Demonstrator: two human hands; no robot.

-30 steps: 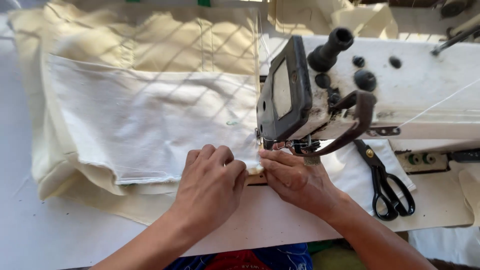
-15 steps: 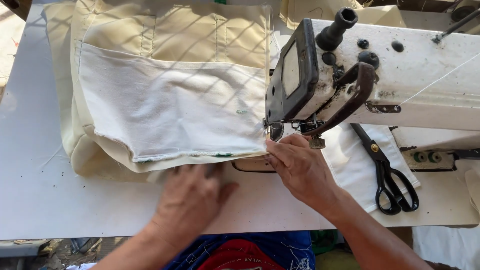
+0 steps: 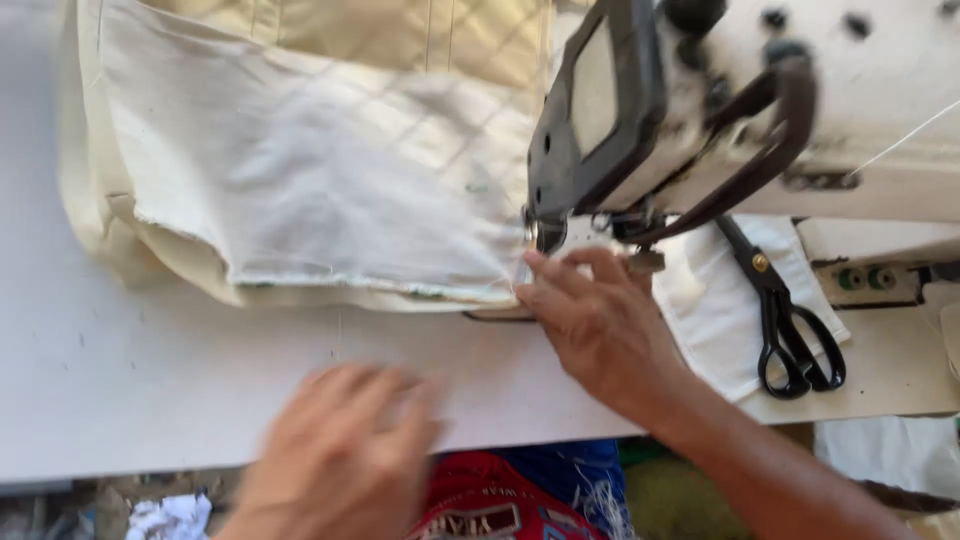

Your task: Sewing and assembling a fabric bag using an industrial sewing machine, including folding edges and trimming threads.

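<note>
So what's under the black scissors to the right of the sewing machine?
The black scissors lie on a piece of white cloth, which rests on the cream machine bed. The blade tips run under the sewing machine arm, so they are hidden, as is whatever the cloth covers.

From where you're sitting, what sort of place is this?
Most likely a sewing or tailoring workshop. An industrial sewing machine stands on a white worktable, cream fabric lies under its needle, and black scissors rest beside it. The right hand touches the cloth's edge.
</note>
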